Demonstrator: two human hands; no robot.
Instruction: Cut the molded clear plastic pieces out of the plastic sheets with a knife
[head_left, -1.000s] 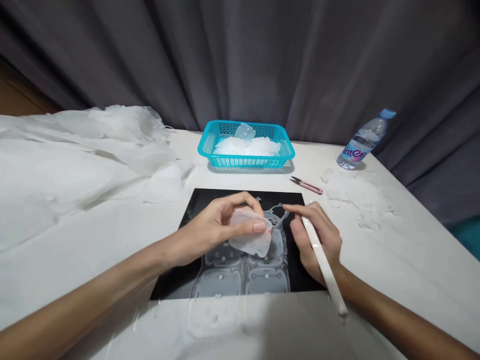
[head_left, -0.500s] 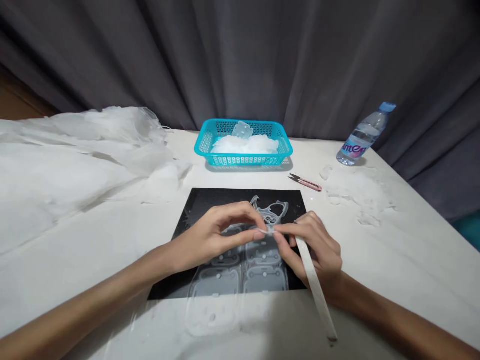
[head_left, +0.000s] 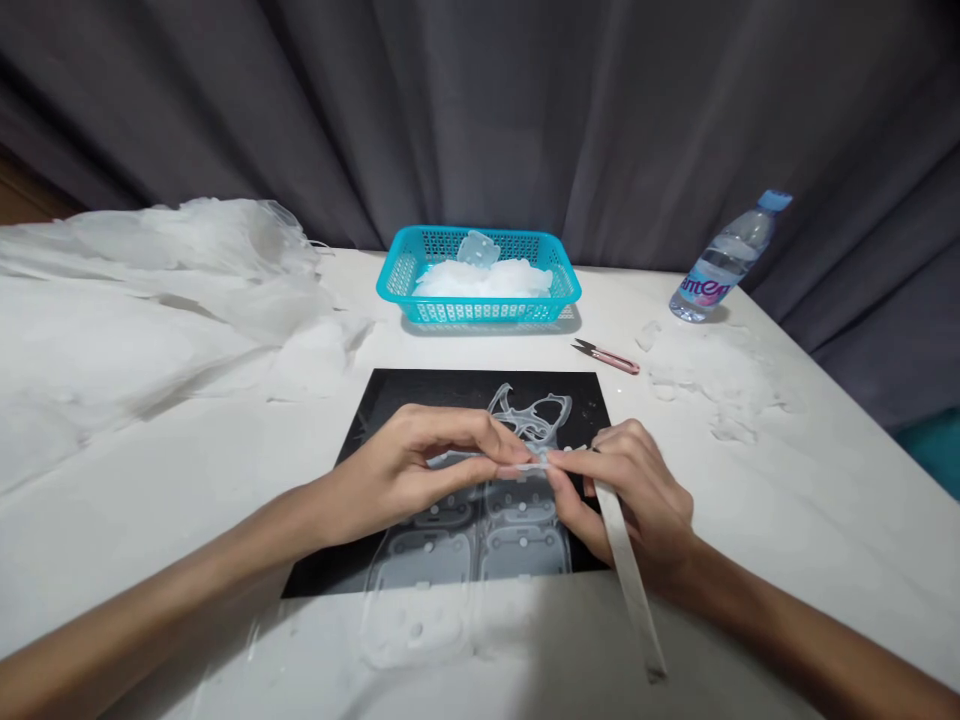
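My left hand (head_left: 409,470) and my right hand (head_left: 637,490) meet over the mat, thumb and forefinger of each pinching a small translucent silicone piece (head_left: 534,466). A long flat pale strip-like tool (head_left: 630,580) is also tucked in my right hand, its far end pointing toward me; its kind is unclear. Beneath my hands lies a translucent sheet of moulded silicone parts (head_left: 420,585), partly on a black mat (head_left: 322,560) and overhanging its near edge. Curled translucent trimmings (head_left: 555,408) rest on the mat just beyond my fingertips.
A turquoise basket (head_left: 480,312) with translucent pieces stands at the back. Pink-handled thread snips (head_left: 607,357) lie behind the mat. To the right are a water bottle (head_left: 724,262) and thin scraps (head_left: 720,380). A large heap of translucent sheets (head_left: 180,310) covers the left.
The view has shifted slightly. My left fingers have moved in closer along the small piece, and both hands still pinch it.
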